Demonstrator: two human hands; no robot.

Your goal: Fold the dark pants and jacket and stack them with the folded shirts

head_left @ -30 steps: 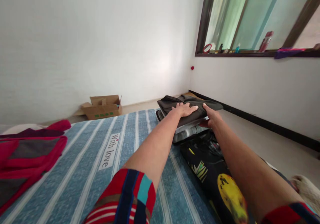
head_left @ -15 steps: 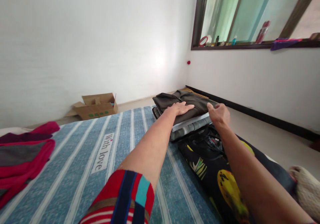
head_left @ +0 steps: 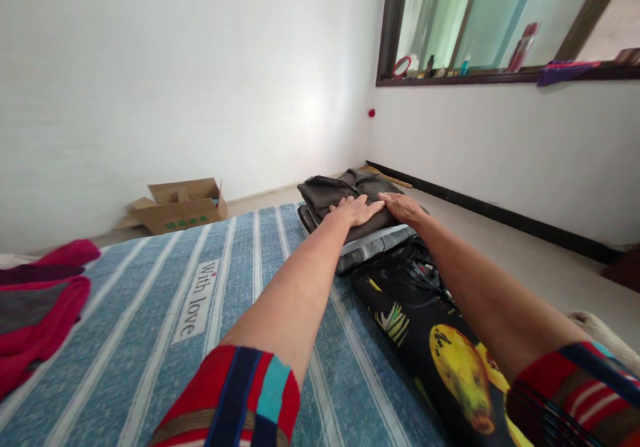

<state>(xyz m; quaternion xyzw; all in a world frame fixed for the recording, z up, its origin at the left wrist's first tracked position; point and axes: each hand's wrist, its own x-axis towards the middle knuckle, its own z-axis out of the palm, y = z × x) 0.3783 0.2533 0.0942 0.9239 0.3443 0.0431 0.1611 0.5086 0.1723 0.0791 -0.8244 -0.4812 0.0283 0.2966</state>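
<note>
A dark brown-grey folded garment with a zip lies on top of a stack of folded clothes. My left hand rests flat on this garment, fingers spread. Beside it my right hand lies on the same garment, fingers stretched towards the left hand and nearly touching it. Below, a grey checked folded cloth shows in the stack. In front of the stack, under my right forearm, is a black folded garment with yellow fruit prints.
The pile stands at the far edge of a blue bed cover with white stripes. Pink and grey clothing lies at the left. An open cardboard box stands behind the bed. A windowsill holds small bottles and a mirror.
My right hand has moved left from the garment's right edge onto its top, close to my left hand. My left hand stays on the garment. The view has shifted slightly.
</note>
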